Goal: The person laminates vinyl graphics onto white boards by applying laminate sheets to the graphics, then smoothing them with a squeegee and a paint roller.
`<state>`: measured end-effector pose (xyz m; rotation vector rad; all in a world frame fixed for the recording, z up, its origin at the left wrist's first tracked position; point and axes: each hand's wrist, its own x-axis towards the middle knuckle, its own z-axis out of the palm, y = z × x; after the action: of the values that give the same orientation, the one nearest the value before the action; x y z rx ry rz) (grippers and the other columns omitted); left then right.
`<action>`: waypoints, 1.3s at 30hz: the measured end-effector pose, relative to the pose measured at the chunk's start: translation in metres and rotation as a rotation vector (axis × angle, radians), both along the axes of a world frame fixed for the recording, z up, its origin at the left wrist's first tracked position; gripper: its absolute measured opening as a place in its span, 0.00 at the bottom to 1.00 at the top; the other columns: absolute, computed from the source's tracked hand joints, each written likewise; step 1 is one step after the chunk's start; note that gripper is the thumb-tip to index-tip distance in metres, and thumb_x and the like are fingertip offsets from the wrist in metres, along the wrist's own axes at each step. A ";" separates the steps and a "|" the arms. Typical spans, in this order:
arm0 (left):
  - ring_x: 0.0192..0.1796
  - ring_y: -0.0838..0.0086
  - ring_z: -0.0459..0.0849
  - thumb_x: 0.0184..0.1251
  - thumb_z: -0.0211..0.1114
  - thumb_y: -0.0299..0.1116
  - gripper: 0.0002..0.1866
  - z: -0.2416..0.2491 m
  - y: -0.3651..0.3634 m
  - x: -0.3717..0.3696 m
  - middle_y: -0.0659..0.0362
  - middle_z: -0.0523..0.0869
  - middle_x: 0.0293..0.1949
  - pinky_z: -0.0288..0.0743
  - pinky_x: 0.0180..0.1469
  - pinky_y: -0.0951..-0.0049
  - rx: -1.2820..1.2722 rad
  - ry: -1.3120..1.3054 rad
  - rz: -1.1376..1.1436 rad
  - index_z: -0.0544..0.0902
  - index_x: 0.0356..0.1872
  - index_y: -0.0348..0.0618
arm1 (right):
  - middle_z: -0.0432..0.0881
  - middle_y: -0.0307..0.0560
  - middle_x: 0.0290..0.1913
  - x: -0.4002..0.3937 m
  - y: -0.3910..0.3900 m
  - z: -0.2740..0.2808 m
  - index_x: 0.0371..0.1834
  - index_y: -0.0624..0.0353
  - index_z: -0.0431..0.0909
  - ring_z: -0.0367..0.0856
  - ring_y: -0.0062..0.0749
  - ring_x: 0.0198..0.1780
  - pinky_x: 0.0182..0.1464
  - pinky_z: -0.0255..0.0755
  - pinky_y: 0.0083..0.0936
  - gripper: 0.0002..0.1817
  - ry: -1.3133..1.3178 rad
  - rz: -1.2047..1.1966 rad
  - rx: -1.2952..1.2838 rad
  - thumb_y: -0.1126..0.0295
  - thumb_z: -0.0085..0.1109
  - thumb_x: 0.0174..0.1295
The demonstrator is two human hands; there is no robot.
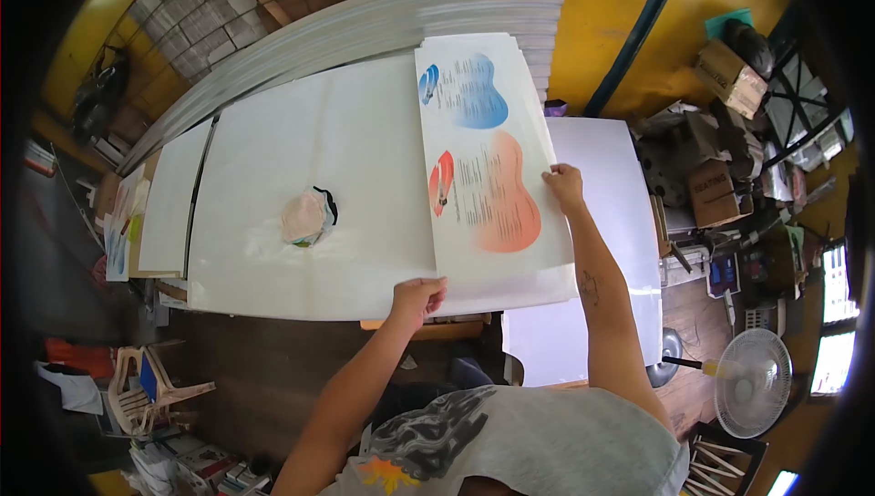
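Note:
A stack of large printed sheets (465, 145), with blue and red-orange shapes and small text, lies on the right part of the white table (365, 131). My left hand (420, 299) pinches the near left corner of the sheet. At its right edge, my right hand (565, 188) has its fingers closed on the same sheet. A round pinkish bundle of cloth (304, 218) with a black strap sits on the table, left of the sheets.
A lower white surface (597, 222) adjoins on the right. Corrugated panels (365, 17) run behind the table. A fan (752, 384) stands at the lower right, a plastic chair (146, 391) at the lower left. Boxes (715, 191) are piled at the right.

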<state>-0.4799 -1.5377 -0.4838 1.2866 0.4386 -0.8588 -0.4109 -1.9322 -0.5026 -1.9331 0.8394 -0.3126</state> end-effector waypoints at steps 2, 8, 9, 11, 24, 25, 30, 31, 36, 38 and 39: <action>0.21 0.78 0.77 0.60 0.75 0.31 0.12 0.003 -0.014 0.012 0.59 0.83 0.23 0.70 0.23 0.79 0.064 -0.045 0.054 0.81 0.25 0.36 | 0.85 0.44 0.33 0.015 -0.001 0.013 0.46 0.64 0.85 0.82 0.30 0.34 0.40 0.76 0.30 0.20 0.072 -0.072 -0.109 0.65 0.73 0.52; 0.17 0.74 0.73 0.62 0.72 0.27 0.14 -0.010 -0.032 0.026 0.56 0.80 0.18 0.64 0.19 0.73 0.216 -0.155 0.032 0.80 0.18 0.35 | 0.88 0.47 0.36 0.023 -0.005 0.001 0.44 0.62 0.87 0.85 0.34 0.37 0.45 0.77 0.29 0.18 0.107 -0.119 -0.137 0.64 0.73 0.52; 0.17 0.74 0.74 0.62 0.72 0.26 0.13 -0.009 -0.032 0.027 0.55 0.81 0.19 0.65 0.19 0.75 0.244 -0.156 0.037 0.81 0.20 0.33 | 0.89 0.51 0.42 0.022 -0.005 0.002 0.47 0.60 0.87 0.87 0.44 0.46 0.52 0.78 0.33 0.20 0.136 -0.116 -0.106 0.63 0.70 0.52; 0.20 0.77 0.76 0.62 0.73 0.28 0.12 -0.006 -0.028 0.025 0.58 0.82 0.20 0.69 0.22 0.77 0.250 -0.168 0.012 0.81 0.22 0.36 | 0.89 0.51 0.42 0.019 -0.001 0.003 0.47 0.60 0.87 0.88 0.43 0.45 0.52 0.78 0.33 0.20 0.116 -0.147 -0.063 0.63 0.70 0.52; 0.18 0.77 0.76 0.58 0.73 0.26 0.13 0.000 -0.026 0.035 0.58 0.81 0.19 0.71 0.20 0.77 0.364 -0.285 0.039 0.81 0.18 0.34 | 0.89 0.54 0.43 0.019 0.013 0.006 0.47 0.58 0.88 0.87 0.48 0.46 0.54 0.79 0.36 0.18 -0.077 -0.210 -0.130 0.64 0.62 0.56; 0.18 0.77 0.76 0.58 0.73 0.26 0.13 -0.001 -0.024 0.035 0.58 0.81 0.19 0.71 0.20 0.77 0.363 -0.284 0.041 0.81 0.18 0.34 | 0.89 0.54 0.43 0.017 0.013 0.009 0.47 0.58 0.88 0.87 0.48 0.46 0.54 0.79 0.36 0.18 -0.077 -0.207 -0.131 0.64 0.62 0.56; 0.19 0.77 0.79 0.55 0.76 0.28 0.12 -0.003 -0.023 0.037 0.58 0.82 0.20 0.73 0.20 0.78 0.365 -0.250 0.034 0.82 0.19 0.34 | 0.88 0.59 0.42 0.017 0.009 0.014 0.47 0.58 0.88 0.87 0.50 0.47 0.55 0.79 0.38 0.18 0.127 -0.167 -0.243 0.65 0.59 0.55; 0.19 0.77 0.79 0.55 0.76 0.28 0.12 -0.002 -0.025 0.039 0.58 0.82 0.20 0.73 0.20 0.78 0.362 -0.254 0.036 0.82 0.19 0.34 | 0.88 0.59 0.42 0.018 0.007 0.015 0.47 0.58 0.88 0.87 0.50 0.47 0.55 0.79 0.38 0.18 0.121 -0.167 -0.246 0.65 0.59 0.55; 0.19 0.77 0.79 0.52 0.79 0.31 0.14 0.001 -0.027 0.037 0.57 0.84 0.21 0.74 0.20 0.77 0.389 -0.293 0.019 0.82 0.20 0.35 | 0.88 0.59 0.44 0.020 -0.002 0.007 0.51 0.58 0.87 0.86 0.53 0.50 0.58 0.77 0.39 0.20 0.090 -0.087 -0.269 0.62 0.59 0.58; 0.20 0.79 0.79 0.54 0.79 0.33 0.15 -0.001 -0.025 0.039 0.59 0.83 0.21 0.73 0.21 0.79 0.427 -0.310 -0.054 0.82 0.22 0.35 | 0.87 0.61 0.47 0.020 -0.006 0.001 0.54 0.59 0.85 0.86 0.54 0.52 0.59 0.76 0.39 0.22 0.037 -0.068 -0.247 0.60 0.59 0.60; 0.20 0.80 0.78 0.56 0.79 0.36 0.16 -0.002 -0.023 0.039 0.60 0.83 0.22 0.73 0.21 0.80 0.468 -0.330 -0.114 0.82 0.25 0.36 | 0.86 0.63 0.49 0.015 -0.006 -0.001 0.57 0.61 0.83 0.85 0.55 0.54 0.60 0.75 0.39 0.24 -0.023 -0.036 -0.223 0.57 0.58 0.63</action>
<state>-0.4408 -1.5605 -0.4861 1.8661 0.3123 -0.6370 -0.3957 -1.9383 -0.5039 -2.1173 0.8543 -0.4663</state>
